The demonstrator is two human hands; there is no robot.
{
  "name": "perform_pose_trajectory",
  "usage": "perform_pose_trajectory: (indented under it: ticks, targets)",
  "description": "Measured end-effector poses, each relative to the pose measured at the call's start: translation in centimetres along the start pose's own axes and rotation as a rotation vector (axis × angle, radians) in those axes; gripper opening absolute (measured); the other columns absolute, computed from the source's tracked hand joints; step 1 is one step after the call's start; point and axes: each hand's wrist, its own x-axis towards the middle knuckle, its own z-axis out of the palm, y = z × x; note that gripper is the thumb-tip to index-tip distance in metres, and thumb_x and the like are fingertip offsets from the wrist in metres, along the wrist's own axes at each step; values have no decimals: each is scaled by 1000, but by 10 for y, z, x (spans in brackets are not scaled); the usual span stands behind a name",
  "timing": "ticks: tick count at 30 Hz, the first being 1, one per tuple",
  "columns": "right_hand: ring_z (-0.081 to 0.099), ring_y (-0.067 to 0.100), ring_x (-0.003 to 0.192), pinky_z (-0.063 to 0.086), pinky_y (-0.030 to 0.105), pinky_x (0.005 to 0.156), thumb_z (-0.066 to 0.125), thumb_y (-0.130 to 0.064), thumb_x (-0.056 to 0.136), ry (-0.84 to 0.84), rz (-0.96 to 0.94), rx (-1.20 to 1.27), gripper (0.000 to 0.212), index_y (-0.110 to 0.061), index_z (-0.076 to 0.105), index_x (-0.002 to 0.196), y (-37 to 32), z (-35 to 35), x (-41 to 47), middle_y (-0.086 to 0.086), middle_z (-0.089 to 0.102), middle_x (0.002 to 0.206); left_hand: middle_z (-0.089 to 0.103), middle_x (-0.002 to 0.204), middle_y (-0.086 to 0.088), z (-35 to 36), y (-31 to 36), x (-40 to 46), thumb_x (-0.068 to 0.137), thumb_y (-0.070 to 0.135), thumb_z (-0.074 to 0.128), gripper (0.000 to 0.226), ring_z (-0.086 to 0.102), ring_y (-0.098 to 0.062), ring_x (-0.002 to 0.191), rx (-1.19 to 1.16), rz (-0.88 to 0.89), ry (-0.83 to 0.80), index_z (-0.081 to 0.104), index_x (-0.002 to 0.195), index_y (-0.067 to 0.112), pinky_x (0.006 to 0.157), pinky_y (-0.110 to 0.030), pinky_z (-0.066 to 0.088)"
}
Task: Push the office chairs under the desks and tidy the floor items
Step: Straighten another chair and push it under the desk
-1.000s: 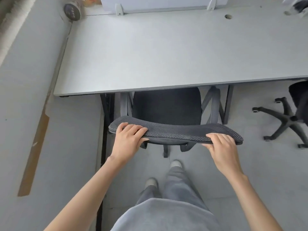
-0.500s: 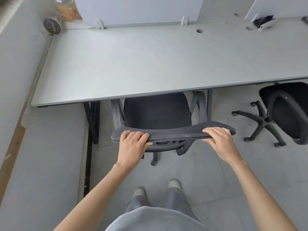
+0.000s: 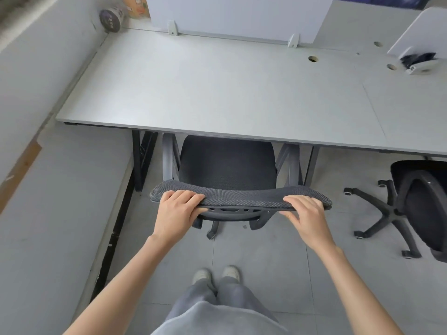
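A black mesh office chair [image 3: 227, 165] stands in front of me with the front of its seat tucked under the grey desk [image 3: 217, 93]. My left hand [image 3: 177, 210] grips the left end of the backrest's top edge. My right hand [image 3: 306, 216] rests on the right end of that edge, fingers curled over it. A second black office chair [image 3: 420, 209] stands at the right, out from under the desk, its star base and castors showing.
A grey wall and low ledge [image 3: 48, 189] run along the left. White divider panels [image 3: 237, 18] stand at the desk's back edge. A round tin [image 3: 111, 19] sits in the far left corner, a white-and-black device [image 3: 418, 61] at the far right.
The view has tilted up and shifted right, showing more of the desk and the second chair. Both hands stay on the backrest; the chair's seat sits about as far under the desk.
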Motion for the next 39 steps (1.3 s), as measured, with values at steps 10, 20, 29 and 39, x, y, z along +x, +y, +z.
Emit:
perform_pose_trajectory:
  ticks: [10,20,29,39]
  targets:
    - [67,23,86,31,26,78,47,-45,81,9,23,21,43,-9,68,93,-20,3,-3,2,72,92,69,89,8,-4,-17,2,90,49,38,39,65,-18,80,4,48,17,64,98,22,72,-27,32]
    - [68,19,87,47,34,76,71,-32,72,-37,3,-105,28,-13,69,92,-22,2,2,-1,72,93,66,78,8,-9,-19,12,82,60,37,47,64,-18,76,32,99,-100,64,90,22,71,-29,44]
    - [68,19,81,51,34,69,85,-24,57,-82,-29,-165,37,-17,70,90,-22,0,13,-4,72,88,66,82,8,-5,-25,24,78,59,45,44,64,-17,76,2,190,-161,63,88,21,67,-28,52]
    - [71,18,67,49,23,50,78,3,42,-52,54,-165,42,-19,74,77,5,3,36,-3,75,76,51,45,3,5,-1,43,46,8,66,24,51,-20,42,120,21,-293,46,56,17,36,-22,19]
